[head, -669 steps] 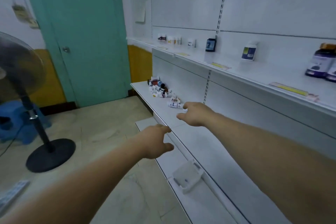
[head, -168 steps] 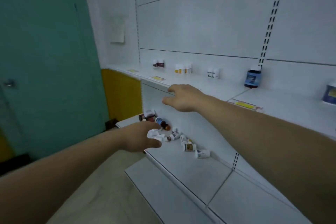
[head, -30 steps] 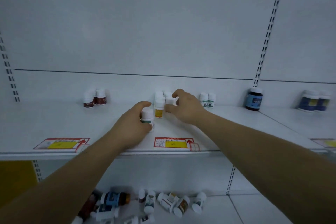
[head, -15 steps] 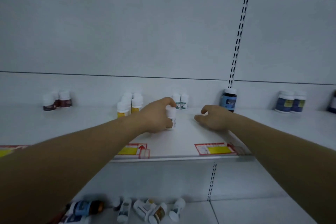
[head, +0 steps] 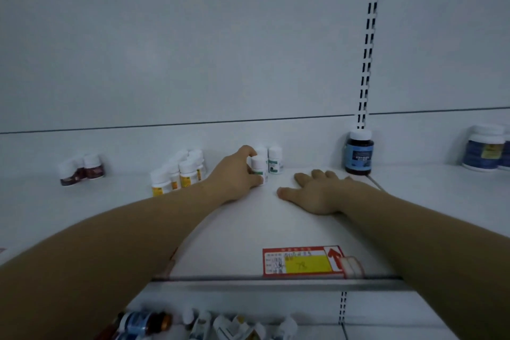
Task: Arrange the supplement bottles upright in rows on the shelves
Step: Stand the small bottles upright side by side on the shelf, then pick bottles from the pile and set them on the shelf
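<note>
White bottle (head: 259, 165) upright in the left hand's (head: 234, 176) grip — right hand (head: 314, 193) lies flat on the shelf (head: 248, 229).

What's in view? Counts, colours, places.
upper shelf: one, white, across frame
green-label bottles: three, white, upright, centre
yellow-label bottles: several, white, upright, left of those
dark-red bottles: about three, white-capped, far left
blue-label bottle: one, dark, right of centre
blue jars: two, white-lidded, far right
price tag: one, red-yellow, front edge
loose bottles: several, mixed, lying on lower shelf
left grip: bare hand, round front green-label bottle
right grip: bare hand, flat on upper shelf, empty
</note>
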Demonstrator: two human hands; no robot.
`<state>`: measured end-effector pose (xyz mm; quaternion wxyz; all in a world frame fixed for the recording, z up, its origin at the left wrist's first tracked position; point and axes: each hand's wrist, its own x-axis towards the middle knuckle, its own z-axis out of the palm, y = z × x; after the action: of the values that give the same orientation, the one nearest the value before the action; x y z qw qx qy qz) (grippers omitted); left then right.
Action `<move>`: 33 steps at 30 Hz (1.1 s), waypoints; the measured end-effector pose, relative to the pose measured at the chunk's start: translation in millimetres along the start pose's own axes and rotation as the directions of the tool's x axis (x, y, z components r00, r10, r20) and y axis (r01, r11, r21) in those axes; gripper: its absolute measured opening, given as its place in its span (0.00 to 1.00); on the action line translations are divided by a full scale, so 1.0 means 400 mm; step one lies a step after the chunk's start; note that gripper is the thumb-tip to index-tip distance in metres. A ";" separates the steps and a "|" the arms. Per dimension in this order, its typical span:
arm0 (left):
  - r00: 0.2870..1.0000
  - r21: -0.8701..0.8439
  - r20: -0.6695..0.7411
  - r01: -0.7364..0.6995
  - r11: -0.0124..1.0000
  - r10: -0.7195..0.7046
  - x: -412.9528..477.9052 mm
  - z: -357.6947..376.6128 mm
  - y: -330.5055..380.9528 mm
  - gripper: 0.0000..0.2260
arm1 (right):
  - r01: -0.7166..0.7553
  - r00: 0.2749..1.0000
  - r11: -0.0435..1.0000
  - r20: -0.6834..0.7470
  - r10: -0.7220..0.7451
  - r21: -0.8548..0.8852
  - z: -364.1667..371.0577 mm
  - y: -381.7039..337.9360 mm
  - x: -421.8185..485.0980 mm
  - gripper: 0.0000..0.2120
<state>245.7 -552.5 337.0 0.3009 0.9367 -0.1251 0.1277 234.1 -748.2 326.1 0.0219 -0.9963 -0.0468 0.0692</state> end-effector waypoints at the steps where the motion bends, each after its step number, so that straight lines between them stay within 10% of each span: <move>1: 1.000 0.015 -0.001 0.001 1.000 -0.001 0.008 0.003 0.001 0.18 | 0.000 1.000 1.000 -0.004 0.000 0.000 0.000 0.000 -0.001 0.45; 23: 0.976 0.282 0.153 0.109 0.953 -0.157 -0.076 -0.043 0.037 0.30 | 0.004 0.998 0.998 -0.061 -0.001 0.059 -0.009 0.002 -0.003 0.46; 33: 0.976 0.335 0.145 0.106 0.936 -0.162 -0.412 -0.245 0.021 0.25 | 0.294 0.914 0.946 -0.328 -0.238 0.132 -0.125 -0.196 -0.175 0.38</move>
<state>72.9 -474.8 366.7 0.1385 0.9873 -0.0633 0.0452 165.0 -679.0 388.9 0.1277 -0.9729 -0.1722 -0.0868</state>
